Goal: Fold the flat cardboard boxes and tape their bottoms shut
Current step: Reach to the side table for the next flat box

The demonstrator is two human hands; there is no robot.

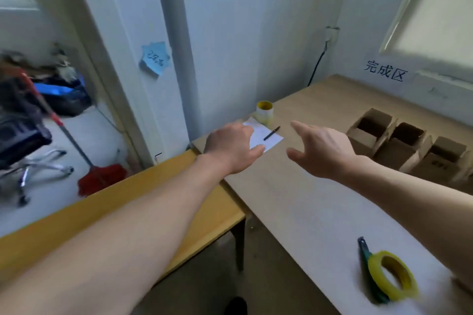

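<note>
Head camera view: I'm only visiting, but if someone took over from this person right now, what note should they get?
Left hand: relaxed, holding nothing, at the near corner of the white paper sheet; contact unclear.
Right hand: open, fingers spread, above the pale wooden table.
Things: yellow tape roll with green cutter near the table's front; second yellow tape roll at the far corner.
Done: three brown cardboard boxes stand folded, tops open, on the right; their bottoms are hidden.
Left: no flat cardboard is in view, so more probably needs fetching.
</note>
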